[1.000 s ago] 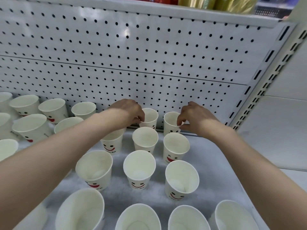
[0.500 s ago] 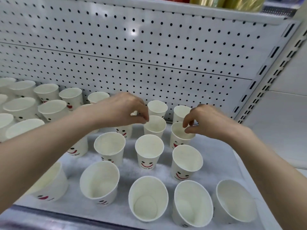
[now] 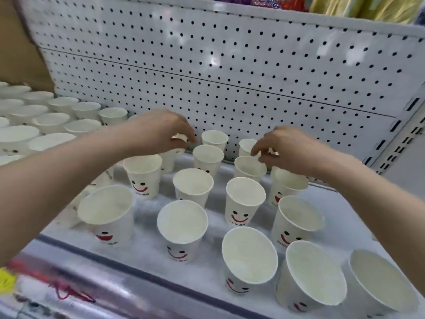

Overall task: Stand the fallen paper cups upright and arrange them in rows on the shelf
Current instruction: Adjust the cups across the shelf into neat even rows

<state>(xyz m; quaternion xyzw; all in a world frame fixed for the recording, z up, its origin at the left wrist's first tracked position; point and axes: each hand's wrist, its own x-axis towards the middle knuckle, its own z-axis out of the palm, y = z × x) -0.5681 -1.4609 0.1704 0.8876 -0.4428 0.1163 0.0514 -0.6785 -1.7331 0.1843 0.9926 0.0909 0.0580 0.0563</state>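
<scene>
Both bare arms reach deep over the white metal shelf (image 3: 147,245), toward the white pegboard back panel (image 3: 230,65). The white paper cups printed with red smiling faces (image 3: 243,201) stand mouth-up across the shelf in rough rows from the front lip to the panel. I can see none lying on its side.

The left hand (image 3: 161,132) is curled down over a back-row cup (image 3: 171,157), with its fingertips at the rim. Blur hides whether it actually grips. The right hand (image 3: 285,148) has thumb and forefinger drawn narrow just above the rim of another cup near the back (image 3: 249,168). I cannot tell if they touch it.

My guess is this is fine straightening of the rear rows, and the danger lies underneath. Both forearms pass low over the nearer cups, which are empty and light, so a brush while drawing back could tip one into its close neighbours. The big front cup (image 3: 249,256) sits near the clear front rail (image 3: 115,293) and could go over the edge. Too hard a pinch would also crease a thin paper rim.
</scene>
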